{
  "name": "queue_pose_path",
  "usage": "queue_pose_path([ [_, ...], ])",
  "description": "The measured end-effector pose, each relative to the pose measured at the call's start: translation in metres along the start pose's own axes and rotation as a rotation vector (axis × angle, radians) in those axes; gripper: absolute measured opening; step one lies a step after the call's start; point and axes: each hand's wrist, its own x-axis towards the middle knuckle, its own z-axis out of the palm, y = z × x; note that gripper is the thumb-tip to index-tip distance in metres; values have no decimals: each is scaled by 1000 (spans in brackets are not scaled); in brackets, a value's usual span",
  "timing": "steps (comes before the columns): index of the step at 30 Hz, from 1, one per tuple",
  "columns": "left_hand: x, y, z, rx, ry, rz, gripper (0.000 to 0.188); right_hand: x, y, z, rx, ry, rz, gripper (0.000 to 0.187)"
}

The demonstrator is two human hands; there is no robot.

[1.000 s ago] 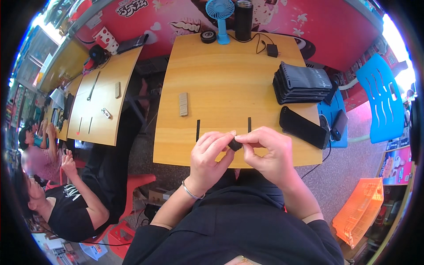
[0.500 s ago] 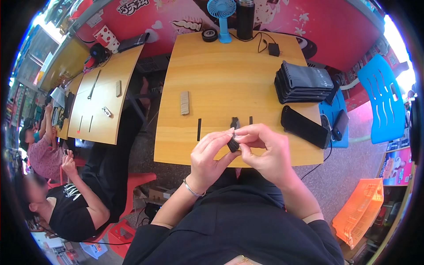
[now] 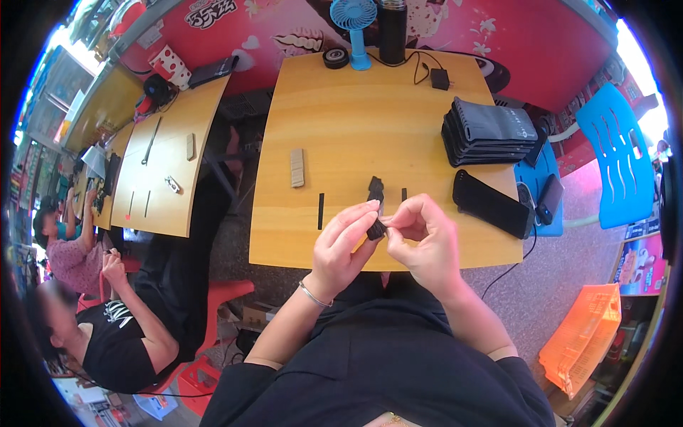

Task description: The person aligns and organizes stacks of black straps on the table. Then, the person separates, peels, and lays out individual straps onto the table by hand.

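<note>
At frame centre, the table's (image 3: 356, 128) open surface is bounded at right by a black stack (image 3: 491, 132). Over its near edge, fingers of the right hand (image 3: 430, 245) and left hand (image 3: 340, 245) are bent inward; a dark bundle (image 3: 376, 188) is pinched by both, at lower centre.

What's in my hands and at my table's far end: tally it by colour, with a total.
Black or dark: 4 (bundle held between left hand and right hand, bottle, round object, charger counted with its cable)
Blue: 1 (small fan)
Total: 5
</note>
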Motion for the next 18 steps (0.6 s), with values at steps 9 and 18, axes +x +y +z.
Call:
queue_pose_path([
  [9, -10, 10, 8, -375, -18, -583, 42, 4, 16, 5, -240, 58, -267, 23],
  [18, -15, 12, -1, -659, -64, -731, 42, 6, 14, 13, -550, -30, -622, 28],
])
